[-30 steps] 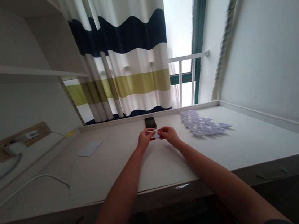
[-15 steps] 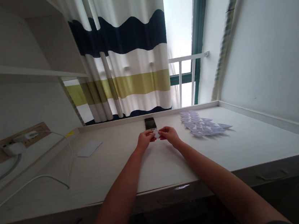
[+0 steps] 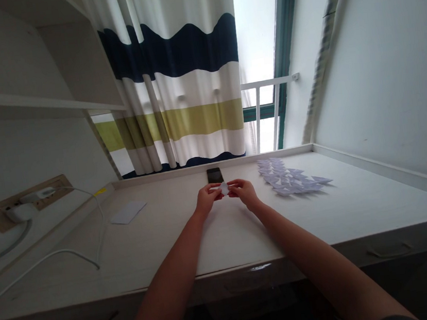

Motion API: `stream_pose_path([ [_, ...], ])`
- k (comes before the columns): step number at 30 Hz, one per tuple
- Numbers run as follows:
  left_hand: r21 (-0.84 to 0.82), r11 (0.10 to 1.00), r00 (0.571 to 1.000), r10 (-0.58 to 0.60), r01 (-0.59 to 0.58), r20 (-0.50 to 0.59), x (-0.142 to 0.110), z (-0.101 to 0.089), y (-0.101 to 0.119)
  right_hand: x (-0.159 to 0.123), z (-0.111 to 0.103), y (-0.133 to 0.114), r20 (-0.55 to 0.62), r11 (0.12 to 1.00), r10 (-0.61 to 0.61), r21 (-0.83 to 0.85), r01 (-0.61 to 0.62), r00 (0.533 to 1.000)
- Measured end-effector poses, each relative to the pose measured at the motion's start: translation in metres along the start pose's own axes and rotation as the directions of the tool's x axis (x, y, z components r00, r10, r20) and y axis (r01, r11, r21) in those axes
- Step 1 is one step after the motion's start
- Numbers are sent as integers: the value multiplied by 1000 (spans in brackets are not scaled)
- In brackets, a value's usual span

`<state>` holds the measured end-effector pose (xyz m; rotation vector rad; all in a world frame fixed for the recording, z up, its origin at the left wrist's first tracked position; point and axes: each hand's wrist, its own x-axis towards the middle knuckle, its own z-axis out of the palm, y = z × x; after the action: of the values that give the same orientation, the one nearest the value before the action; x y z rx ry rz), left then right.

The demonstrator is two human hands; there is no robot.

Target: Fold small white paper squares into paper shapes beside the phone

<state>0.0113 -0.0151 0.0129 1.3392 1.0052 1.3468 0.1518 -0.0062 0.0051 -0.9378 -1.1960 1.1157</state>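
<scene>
A small folded white paper is held between my two hands, above the middle of the white desk. My left hand pinches its left side, and my right hand grips the right side with fingertips. The paper looks diamond-shaped from here; its finer folds are too small to make out. Just behind the hands lies a dark phone, its near end partly covered by them. Several folded, pointed white paper pieces lie in rows to the right of my right hand.
Flat white paper sheets lie on the left of the desk. A white charging cable runs from the wall socket over the desk's left side. A raised ledge borders the back, below a striped curtain.
The fingers have shifted slightly around the paper, which now shows more of its face as a diamond. Both hands stay in about the same place.
</scene>
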Motion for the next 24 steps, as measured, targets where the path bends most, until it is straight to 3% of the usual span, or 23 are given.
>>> stream_pose_path([
  [13, -68, 998, 1000, 9, -8, 14, 6, -4, -6, -1, -1, -2, 119, 997, 30, 72, -38, 992],
  [24, -71, 994, 997, 79, -78, 23, 8, -5, -9, -1, -2, -5, 111, 994, 16, 107, -28, 994],
])
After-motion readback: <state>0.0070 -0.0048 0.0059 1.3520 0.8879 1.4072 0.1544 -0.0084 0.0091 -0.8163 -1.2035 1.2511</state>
